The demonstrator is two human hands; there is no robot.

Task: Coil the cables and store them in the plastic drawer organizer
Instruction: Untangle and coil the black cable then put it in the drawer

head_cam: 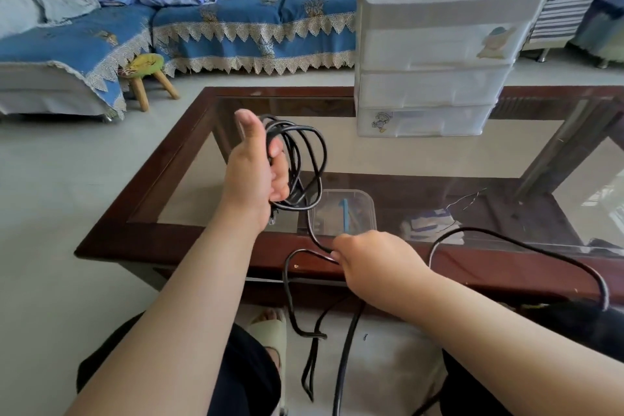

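Black cable (305, 159) half-coiled above table, tail trailing to floor; white drawer organizer (435, 44) upright (drawers closed).

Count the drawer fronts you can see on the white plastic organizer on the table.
3, stacked below the organizer's open divided top tray: top drawer, middle drawer, bottom drawer resting at the glass table. All appear closed; none seems hidden.
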